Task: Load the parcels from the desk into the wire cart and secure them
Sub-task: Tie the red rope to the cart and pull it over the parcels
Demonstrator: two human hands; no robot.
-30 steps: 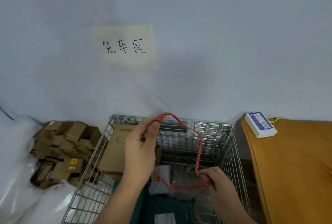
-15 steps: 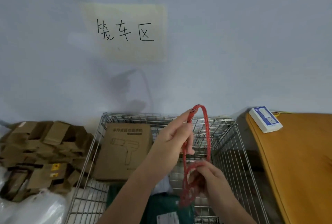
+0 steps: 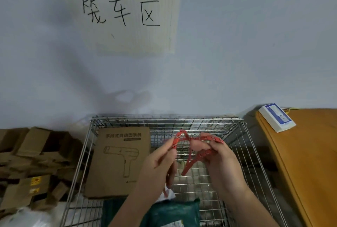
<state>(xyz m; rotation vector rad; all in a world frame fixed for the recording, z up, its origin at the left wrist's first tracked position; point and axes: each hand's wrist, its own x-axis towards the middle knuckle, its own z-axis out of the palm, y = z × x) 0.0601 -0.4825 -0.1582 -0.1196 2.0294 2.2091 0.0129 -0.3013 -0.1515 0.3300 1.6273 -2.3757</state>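
Above the wire cart [image 3: 242, 154], both hands work a red patterned rope [image 3: 191, 163]. My left hand [image 3: 158, 166] pinches one strand near a small raised loop. My right hand [image 3: 218, 157] grips the rope, which wraps over its fingers, and a doubled tail hangs down between the hands. Inside the cart, a brown cardboard box [image 3: 116, 163] printed with a gun-shaped tool leans against the left wall. A dark green mailer bag [image 3: 175, 212] lies at the cart's near end, with a white parcel [image 3: 168, 195] mostly hidden behind my left wrist.
A heap of small brown cartons [image 3: 32, 164] lies left of the cart, with white plastic bags [image 3: 23, 217] at the bottom left. The orange-topped desk [image 3: 313, 163] on the right carries a white and blue device [image 3: 277, 117]. A handwritten paper sign [image 3: 120, 10] hangs on the wall.
The tall rope loop my left hand held up has come down. Both hands are now level and close together, with the rope wound over my right fingers. The view has moved closer to the wall.
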